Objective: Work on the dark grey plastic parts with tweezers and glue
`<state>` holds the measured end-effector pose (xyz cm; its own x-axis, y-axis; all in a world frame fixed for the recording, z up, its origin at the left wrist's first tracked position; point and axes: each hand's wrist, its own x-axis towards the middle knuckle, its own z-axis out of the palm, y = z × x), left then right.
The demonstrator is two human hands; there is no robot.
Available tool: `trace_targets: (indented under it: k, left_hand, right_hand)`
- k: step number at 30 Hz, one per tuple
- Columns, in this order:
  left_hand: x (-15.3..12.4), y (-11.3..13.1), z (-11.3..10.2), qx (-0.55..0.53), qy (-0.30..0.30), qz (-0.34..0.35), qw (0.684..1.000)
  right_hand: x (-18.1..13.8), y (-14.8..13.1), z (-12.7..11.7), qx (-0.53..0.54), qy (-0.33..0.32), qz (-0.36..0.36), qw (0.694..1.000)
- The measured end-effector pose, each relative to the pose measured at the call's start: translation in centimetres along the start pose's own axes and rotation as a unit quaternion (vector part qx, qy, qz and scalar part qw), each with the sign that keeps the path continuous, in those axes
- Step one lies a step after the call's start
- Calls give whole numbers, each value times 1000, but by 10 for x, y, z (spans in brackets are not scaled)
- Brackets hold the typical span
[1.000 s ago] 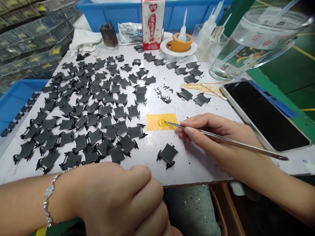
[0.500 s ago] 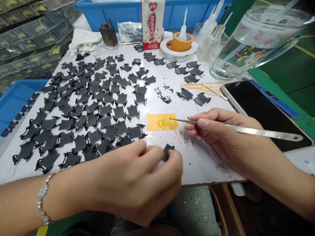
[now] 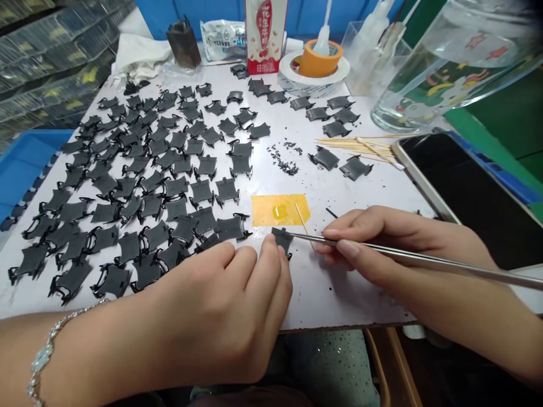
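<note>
Between the fingertips of my left hand is a small black plastic part, its far edge tilted up. My right hand is closed around metal tweezers, whose tips reach left to the top of that part. Whether the tips grip a tiny piece is too small to tell. Just beyond, a yellow tape strip carries a drop of clear liquid, and a wooden toothpick lies across its right end. A thin black stick shows by my right fingers.
Many similar black parts cover the table's left side. Black crumbs lie beyond the tape. Toothpicks and a cotton swab, a phone and a glass mug stand right; tape rolls and a drink carton are behind.
The tweezers' tips have moved from the toothpick end on the yellow tape down and left to the black part. My left hand has shifted slightly left, showing more of the part.
</note>
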<state>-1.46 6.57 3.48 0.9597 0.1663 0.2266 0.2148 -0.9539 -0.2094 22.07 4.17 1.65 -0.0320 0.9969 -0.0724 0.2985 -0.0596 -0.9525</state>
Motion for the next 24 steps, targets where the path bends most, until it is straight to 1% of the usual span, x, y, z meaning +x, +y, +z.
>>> trace_targets:
  k: [7,16,24]
  left_hand:
    - [3,-2,-3,0,3,5,1000]
    - [2,-2,-1,-6,-3,4,1000]
    - [2,-2,-3,15,-16,14,1000]
  right_hand:
    - [4,-5,-1,-68,-9,-12,998]
    - [2,-3,2,-90,-1,-28,996]
    - [3,-6,1,-128,-16,-40,991]
